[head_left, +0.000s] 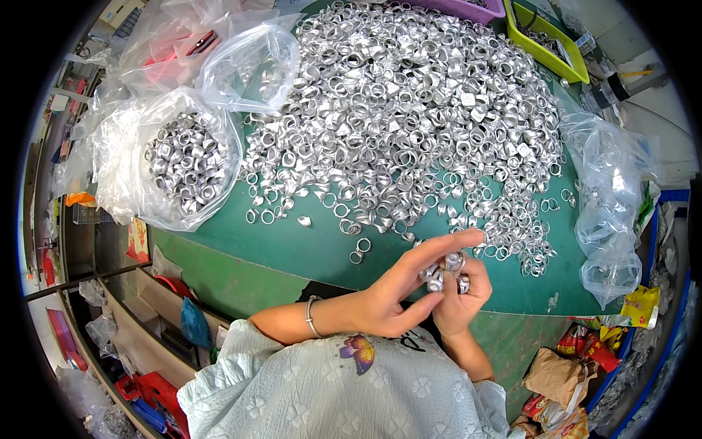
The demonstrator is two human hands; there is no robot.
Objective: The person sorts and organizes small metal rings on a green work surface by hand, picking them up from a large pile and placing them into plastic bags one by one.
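Note:
Just over the near edge of the table, my two hands meet around several silver-coloured rings (453, 261). My left hand (391, 289), with a bangle (312, 318) on its wrist, curves about them, its index finger reaching across and its thumb below. Curled fingers of my right hand (464, 304) grip the rings from the other side. Which ring each finger holds is partly hidden. Beyond the hands spreads a large heap of similar metal rings (409, 110) on the green tabletop (285, 249). Two loose rings (358, 250) lie left of my hands.
At the left stands an open clear plastic bag (230, 179) with rings inside, below another plastic bag (248, 66). Clear bags (610, 212) hang at the right edge. A yellow-green basket (559, 62) and a purple basket (472, 9) stand at the back. Shelving (139, 322) flanks me at left.

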